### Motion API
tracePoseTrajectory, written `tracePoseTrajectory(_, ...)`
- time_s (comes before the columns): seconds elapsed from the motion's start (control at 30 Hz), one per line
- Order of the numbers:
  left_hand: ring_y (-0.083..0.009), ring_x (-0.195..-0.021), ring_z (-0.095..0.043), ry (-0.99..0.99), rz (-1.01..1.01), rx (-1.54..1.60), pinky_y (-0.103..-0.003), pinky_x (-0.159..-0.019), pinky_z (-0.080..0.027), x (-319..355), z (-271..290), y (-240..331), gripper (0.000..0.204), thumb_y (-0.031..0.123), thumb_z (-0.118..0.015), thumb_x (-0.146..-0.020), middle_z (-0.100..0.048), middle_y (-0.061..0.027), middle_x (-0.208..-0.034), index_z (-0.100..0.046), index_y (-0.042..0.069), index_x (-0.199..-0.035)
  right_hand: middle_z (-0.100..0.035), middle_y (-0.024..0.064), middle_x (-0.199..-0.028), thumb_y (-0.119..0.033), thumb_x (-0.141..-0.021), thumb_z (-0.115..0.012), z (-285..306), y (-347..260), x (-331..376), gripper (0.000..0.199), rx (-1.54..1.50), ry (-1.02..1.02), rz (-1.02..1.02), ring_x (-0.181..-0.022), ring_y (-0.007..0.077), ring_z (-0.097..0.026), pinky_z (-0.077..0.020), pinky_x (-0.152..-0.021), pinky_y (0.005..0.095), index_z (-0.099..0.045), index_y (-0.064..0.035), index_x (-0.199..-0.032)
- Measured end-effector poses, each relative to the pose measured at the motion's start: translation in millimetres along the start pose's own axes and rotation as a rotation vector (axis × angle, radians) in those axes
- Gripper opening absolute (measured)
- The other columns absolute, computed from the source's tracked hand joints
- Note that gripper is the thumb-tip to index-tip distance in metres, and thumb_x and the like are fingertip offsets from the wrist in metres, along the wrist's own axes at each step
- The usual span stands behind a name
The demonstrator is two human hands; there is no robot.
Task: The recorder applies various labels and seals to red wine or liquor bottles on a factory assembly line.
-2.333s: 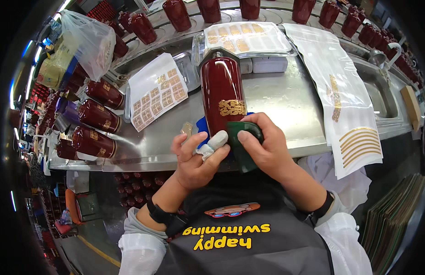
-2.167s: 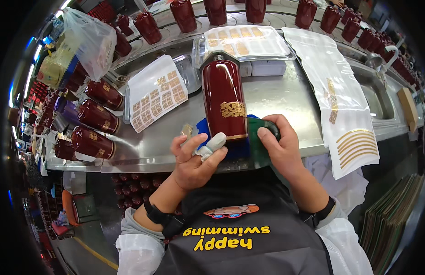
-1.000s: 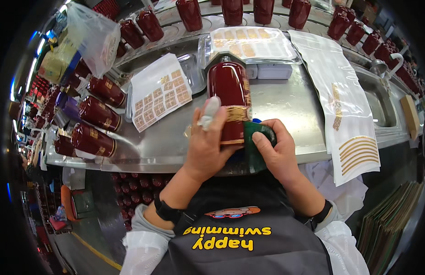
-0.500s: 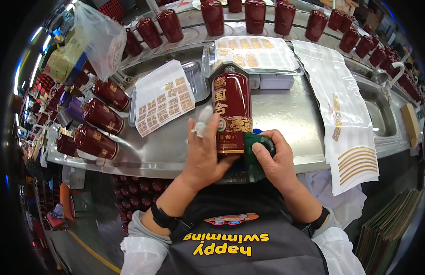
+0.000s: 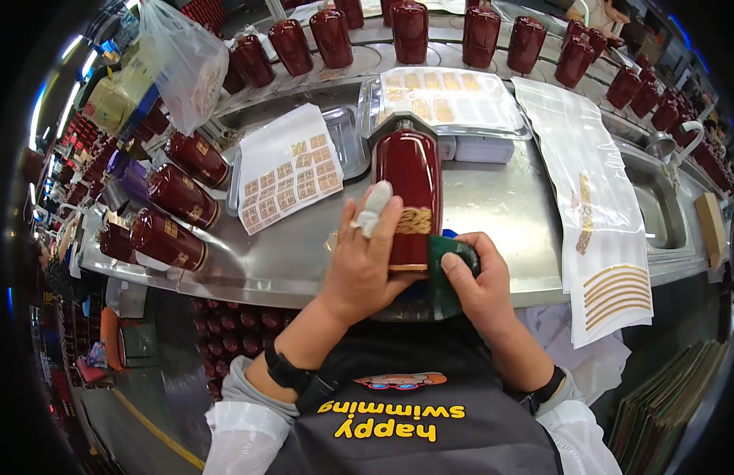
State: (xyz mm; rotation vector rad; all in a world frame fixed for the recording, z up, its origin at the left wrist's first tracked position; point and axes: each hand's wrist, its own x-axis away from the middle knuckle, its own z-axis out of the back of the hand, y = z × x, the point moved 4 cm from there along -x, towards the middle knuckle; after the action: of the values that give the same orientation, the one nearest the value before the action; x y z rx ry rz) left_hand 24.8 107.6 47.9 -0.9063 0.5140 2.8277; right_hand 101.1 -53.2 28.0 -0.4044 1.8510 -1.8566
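A dark red bottle [image 5: 406, 170] lies in front of me, its neck pointing away and resting in a grey angular cradle [image 5: 380, 127]. A gold patterned band [image 5: 415, 221] crosses its lower part; the rest of the upward side is plain. My left hand [image 5: 357, 273] grips the bottle's lower left side, thumb at its base. One finger wears a white cover [image 5: 372, 207]. My right hand [image 5: 482, 285] pinches a dark green flat piece [image 5: 441, 277], like a scraper, with its edge against the bottle's lower right side. A bit of blue shows behind it.
Sheets of gold labels [image 5: 292, 170] lie left of the bottle and on a metal tray [image 5: 525, 133] beyond it. A long white sheet with gold strips [image 5: 569, 158] hangs over the table edge at right, near a sink [image 5: 656, 210]. Red bottles [image 5: 167, 237] stand at left and on the far conveyor [image 5: 367, 63].
The bottle has rolled about its long axis: the gold lettering that faced up is out of sight and a plain side shows. Bottles on the conveyor have shifted. Both hands keep their hold.
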Motion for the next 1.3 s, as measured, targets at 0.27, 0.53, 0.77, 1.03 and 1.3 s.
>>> tracePoseTrajectory(0.27, -0.0425, -0.129, -0.042, 0.068, 0.136, 0.065, -0.057, -0.115, -0.016, 11, 0, -8, 0.102, 0.047, -0.076, -0.076, -0.037, -0.0282, -0.144, -0.024, -0.003, -0.148, -0.061, 0.0057, -0.079, -0.017, -0.091, -0.065, 1, 3, -1, 0.023, 0.016, -0.018, 0.009, -0.07, 0.01, -0.056, -0.048, -0.064, 0.027, -0.056, -0.0004, -0.102)
tracePoseTrajectory(0.53, -0.0408, -0.131, -0.042, -0.034, 0.178, 0.116, -0.057, -0.115, -0.015, 21, 5, -23, 0.102, 0.056, -0.069, -0.08, -0.041, -0.0254, -0.143, -0.023, -0.005, -0.148, -0.065, 0.008, -0.088, -0.011, -0.092, -0.059, 40, -37, -12, 0.03, 0.352, -0.029, -0.021, -0.081, 0.0124, -0.06, -0.049, -0.072, 0.0274, -0.057, 0.0002, -0.119)
tracePoseTrajectory(0.77, -0.0378, -0.111, -0.054, -0.144, 0.459, 0.012, -0.044, -0.1, -0.038, 2, 52, -127, 0.041, 0.041, -0.055, -0.094, -0.057, -0.0217, -0.115, -0.065, 0.008, -0.116, -0.048, 0.0155, -0.143, 0.015, -0.089, -0.038, 67, -67, -64, 0.038, 0.401, -0.144, 0.292, -0.124, 0.0223, -0.051, -0.0536, -0.083, 0.0268, -0.063, -0.0004, -0.114)
tracePoseTrajectory(1.03, -0.0394, -0.132, -0.037, -0.435, 0.562, -0.408, -0.055, -0.107, -0.028, -61, 26, -294, 0.074, 0.045, -0.068, -0.08, -0.053, -0.0211, -0.129, -0.044, 0.014, -0.142, -0.052, 0.0164, -0.138, 0.011, -0.091, -0.042, 48, -47, -95, 0.032, 0.415, -0.232, 0.241, -0.121, 0.022, -0.054, -0.0527, -0.079, 0.026, -0.062, 0.0016, -0.114)
tracePoseTrajectory(1.3, -0.0322, -0.13, -0.041, -0.453, 0.693, -0.448, -0.049, -0.107, -0.026, -100, -15, -343, 0.069, 0.052, -0.07, -0.075, -0.057, -0.0149, -0.129, -0.052, 0.016, -0.132, -0.055, 0.018, -0.133, 0.009, -0.091, -0.042, 78, -33, -98, 0.032, 0.451, -0.112, 0.168, -0.107, 0.0176, -0.059, -0.0519, -0.076, 0.0269, -0.062, 0.0022, -0.115)
